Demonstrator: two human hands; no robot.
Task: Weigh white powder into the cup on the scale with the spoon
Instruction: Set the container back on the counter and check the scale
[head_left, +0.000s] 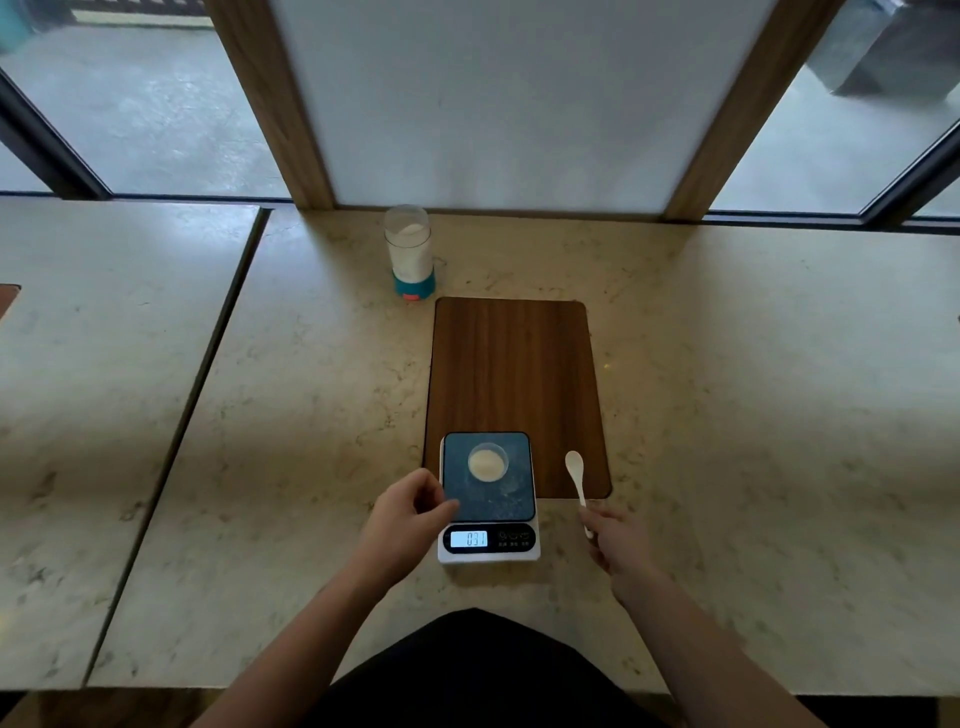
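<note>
A small clear cup (488, 462) with pale powder in it stands on the dark platform of a white digital scale (489, 519), whose lit display reads 031. My left hand (410, 512) rests at the scale's left edge, fingers curled and touching the platform's corner, holding nothing. My right hand (618, 540), to the right of the scale, grips the handle of a white spoon (576, 473); its empty bowl points away from me over the wooden board. A clear jar of white powder (409, 249) with a teal base stands at the back, open-topped.
A dark wooden board (514, 374) lies on the marble counter (753, 415), under the scale's far end. A seam divides this counter from another slab on the left (104, 364). A white panel with wooden posts and windows rise behind.
</note>
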